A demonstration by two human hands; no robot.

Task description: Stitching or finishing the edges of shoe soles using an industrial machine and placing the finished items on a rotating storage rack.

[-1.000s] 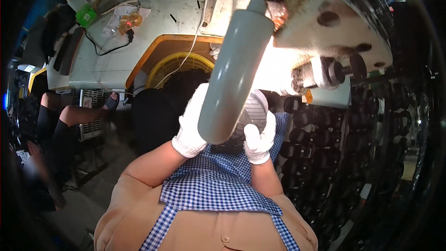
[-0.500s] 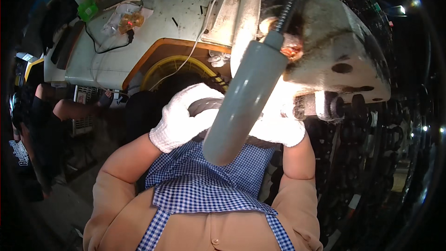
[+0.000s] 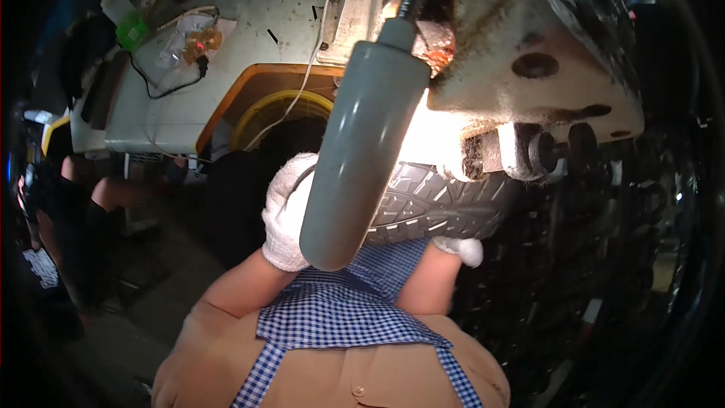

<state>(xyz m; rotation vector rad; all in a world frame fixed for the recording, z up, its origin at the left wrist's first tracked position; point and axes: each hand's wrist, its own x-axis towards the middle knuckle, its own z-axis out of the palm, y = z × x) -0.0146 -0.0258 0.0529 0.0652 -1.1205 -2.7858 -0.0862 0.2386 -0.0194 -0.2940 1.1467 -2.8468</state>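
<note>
A dark grey shoe sole (image 3: 445, 200) with a deep tread pattern is tilted tread side up under the white machine head (image 3: 498, 83). My left hand (image 3: 285, 215), in a white knitted glove, is closed around the sole's left end; the grey lamp (image 3: 362, 151) covers some of its fingers. My right hand (image 3: 457, 248), gloved too, grips the sole from beneath at the right, with most of its fingers hidden behind it. Glare from the lamp washes out the spot where sole and machine meet.
A pale machine table (image 3: 249, 23) spreads to the left, with a plastic bag (image 3: 196, 41), a green-based bottle (image 3: 130, 26) and a white cord (image 3: 316, 53) on it. A yellow ring guard (image 3: 279, 109) shows in its cutout. Another person's arm (image 3: 113, 193) is at the far left.
The sole has turned so its tread now faces up and its right part shows. My right hand has dropped beneath it. The lamp and machine appear shifted left in view.
</note>
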